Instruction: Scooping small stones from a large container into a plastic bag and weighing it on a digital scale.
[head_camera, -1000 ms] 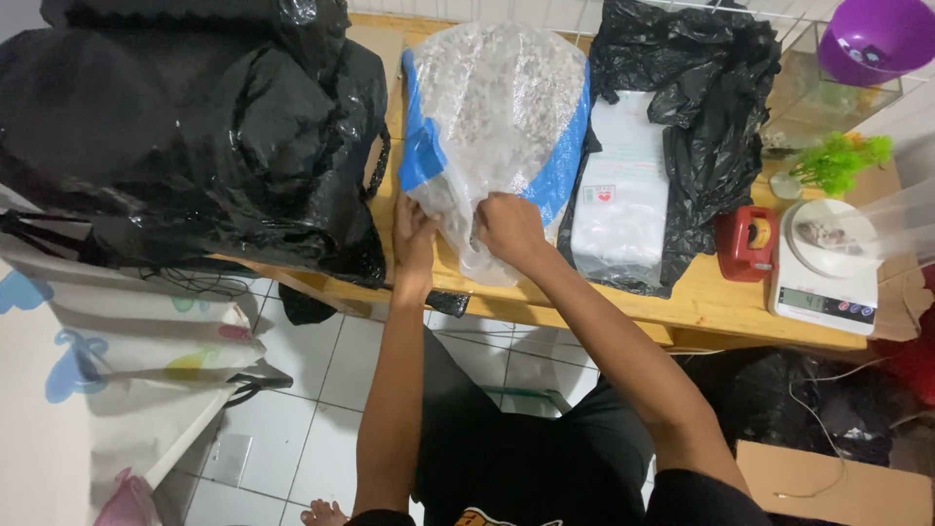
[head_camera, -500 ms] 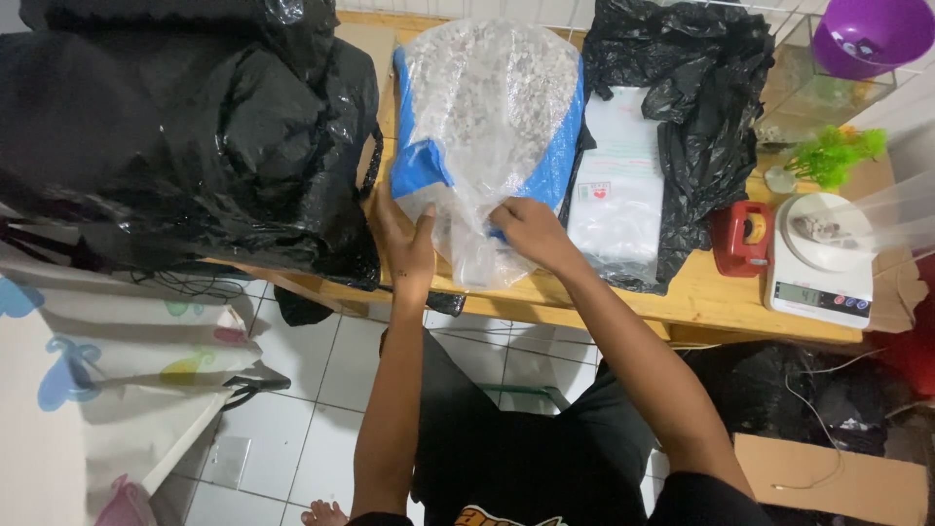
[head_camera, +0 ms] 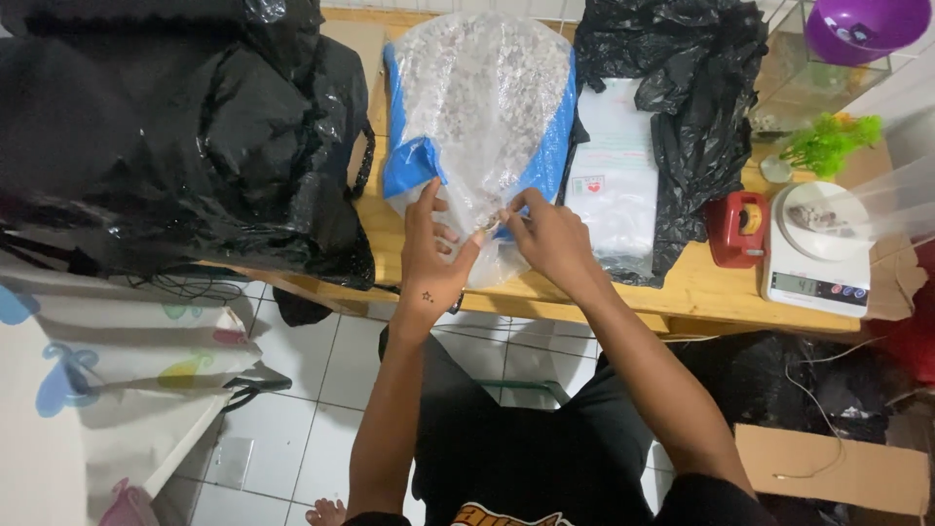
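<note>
While both hands meet at the lower middle of the frame, the work in hand looks to be the opening or gathering of the mouth of a big clear plastic sack [head_camera: 482,107] trimmed in blue. This sack lies on the wooden table [head_camera: 701,292] in the upper centre of the picture, its mouth drooping toward the near edge, and it holds something pale and grainy that I cannot identify through the film.

The left hand [head_camera: 433,258] has its fingers [head_camera: 427,200] spread flat against the loose plastic, pressing it rather than clenching. The right hand [head_camera: 550,234] has its fingers pinched on a fold of the film at the mouth, just beside the left thumb; whether something small sits in that pinch is too blurred to tell.

My judgement is that the step is at its start: the mouth is bunched and not yet spread. A next move would call for both hands to take hold of opposite layers of the thin film and part them evenly, since the plastic is slippery and the fill is heavy.

At upper left a heap of black plastic bags [head_camera: 185,136] covers the table's end. Right of the sack lies a white packet [head_camera: 614,185] on another black bag [head_camera: 691,117]. Farther right stand a red tape dispenser [head_camera: 737,229] and a white kitchen scale [head_camera: 816,258] with a dish on it.
</note>
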